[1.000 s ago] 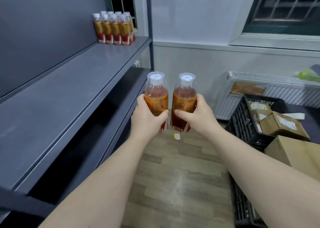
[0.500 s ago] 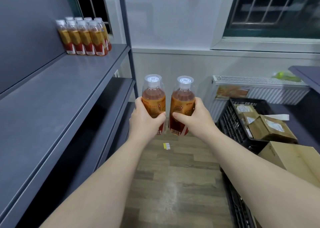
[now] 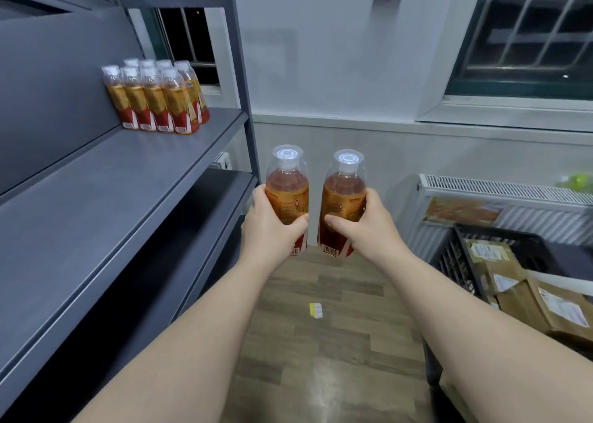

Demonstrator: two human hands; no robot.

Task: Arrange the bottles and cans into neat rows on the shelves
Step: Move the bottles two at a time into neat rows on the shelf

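Note:
Two upright tea bottles with orange-red labels and clear caps are held side by side over the floor. My left hand (image 3: 272,227) grips the left bottle (image 3: 287,183). My right hand (image 3: 362,227) grips the right bottle (image 3: 344,191). Both hang to the right of the grey shelf (image 3: 106,191). At the shelf's far end, against the back panel, several matching bottles (image 3: 157,101) stand in two tight rows.
A lower shelf board (image 3: 211,204) lies beneath the grey shelf. A black crate (image 3: 455,262) with cardboard parcels (image 3: 558,307) stands on the right by a white radiator (image 3: 500,191). A small yellow slip (image 3: 315,311) lies on the wooden floor.
The view has turned left and the far shelf bottles look nearer. Both hands still carry their bottles side by side in front of me.

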